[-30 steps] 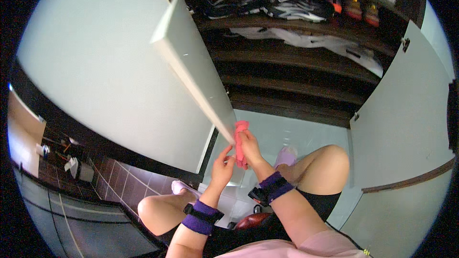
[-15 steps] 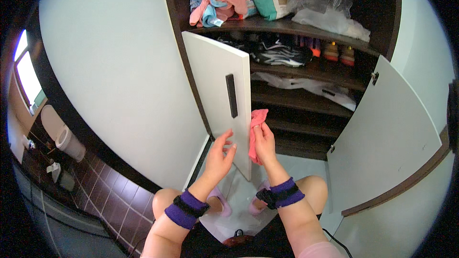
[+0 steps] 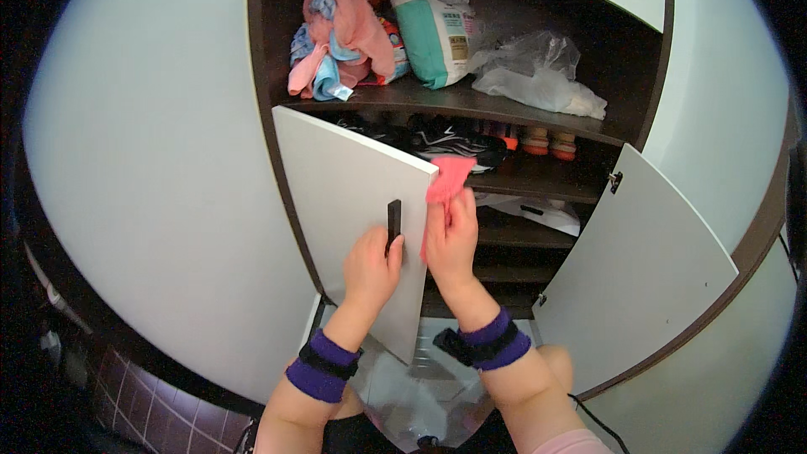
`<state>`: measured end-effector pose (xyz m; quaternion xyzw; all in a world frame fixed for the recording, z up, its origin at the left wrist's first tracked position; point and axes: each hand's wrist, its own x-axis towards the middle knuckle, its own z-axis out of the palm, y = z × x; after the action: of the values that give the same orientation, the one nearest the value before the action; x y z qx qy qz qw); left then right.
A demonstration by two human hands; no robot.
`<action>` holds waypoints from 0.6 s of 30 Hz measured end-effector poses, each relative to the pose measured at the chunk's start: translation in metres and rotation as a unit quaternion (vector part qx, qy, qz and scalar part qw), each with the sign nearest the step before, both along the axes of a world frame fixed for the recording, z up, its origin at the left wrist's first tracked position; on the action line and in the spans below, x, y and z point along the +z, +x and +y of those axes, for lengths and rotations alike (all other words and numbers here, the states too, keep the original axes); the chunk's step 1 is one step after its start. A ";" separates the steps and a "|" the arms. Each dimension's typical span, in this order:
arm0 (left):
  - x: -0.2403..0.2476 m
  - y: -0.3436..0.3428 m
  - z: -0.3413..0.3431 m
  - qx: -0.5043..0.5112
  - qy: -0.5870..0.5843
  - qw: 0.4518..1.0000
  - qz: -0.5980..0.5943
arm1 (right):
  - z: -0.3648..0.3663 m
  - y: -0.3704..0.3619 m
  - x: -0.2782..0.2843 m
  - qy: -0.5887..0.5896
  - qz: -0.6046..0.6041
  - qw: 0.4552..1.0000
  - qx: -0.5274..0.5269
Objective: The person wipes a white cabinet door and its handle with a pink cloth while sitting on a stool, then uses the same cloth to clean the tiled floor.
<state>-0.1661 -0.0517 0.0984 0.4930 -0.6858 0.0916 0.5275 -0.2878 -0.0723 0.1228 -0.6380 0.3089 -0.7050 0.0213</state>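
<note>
My left hand (image 3: 371,267) is closed around the black handle (image 3: 394,223) on the front of the white left cabinet door (image 3: 345,193), which stands ajar. In my right hand (image 3: 451,240) is a pink cloth (image 3: 450,180), bunched between the fingers and lying against the door's free edge near its top corner. Part of the cloth hangs below the hand along that edge. The fingertips of my left hand are partly hidden behind the handle. Both wrists wear purple bands with black straps.
The right cabinet door (image 3: 639,277) is swung wide open. Inside, the upper shelf (image 3: 403,99) bears pink and blue cloths (image 3: 349,29), a green-and-white bag (image 3: 431,38) and clear plastic (image 3: 538,76). Shoes (image 3: 458,141) fill the shelf below. A dark cable (image 3: 601,424) runs at lower right.
My left hand, open beside the door before, has taken hold of the handle. My right hand has brought the pink cloth up along the door's edge. The view has shifted upward.
</note>
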 end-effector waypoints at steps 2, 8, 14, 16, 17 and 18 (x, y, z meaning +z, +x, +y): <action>0.000 -0.007 -0.008 -0.022 -0.007 1.000 0.015 | 0.001 -0.008 -0.014 0.010 -0.002 1.000 -0.008; -0.003 -0.016 -0.023 -0.041 -0.003 0.999 0.011 | -0.003 -0.023 0.020 -0.030 0.017 0.999 -0.041; -0.005 -0.032 -0.036 -0.019 -0.024 1.000 -0.007 | -0.012 -0.018 0.029 -0.030 0.018 0.988 -0.153; -0.005 -0.038 -0.041 -0.009 -0.038 0.999 -0.006 | -0.016 -0.018 0.014 -0.033 0.012 0.983 -0.181; -0.007 -0.040 -0.044 -0.005 -0.040 0.999 -0.007 | -0.019 -0.020 -0.002 -0.030 0.015 0.983 -0.182; -0.006 -0.043 -0.045 -0.008 -0.047 0.999 0.000 | -0.021 -0.023 -0.014 -0.029 0.018 0.982 -0.186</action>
<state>-0.2091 -0.0967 0.0923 0.4622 -0.6847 0.1198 0.5507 -0.3106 -0.0928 0.1089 -0.5826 0.4022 -0.6935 -0.1340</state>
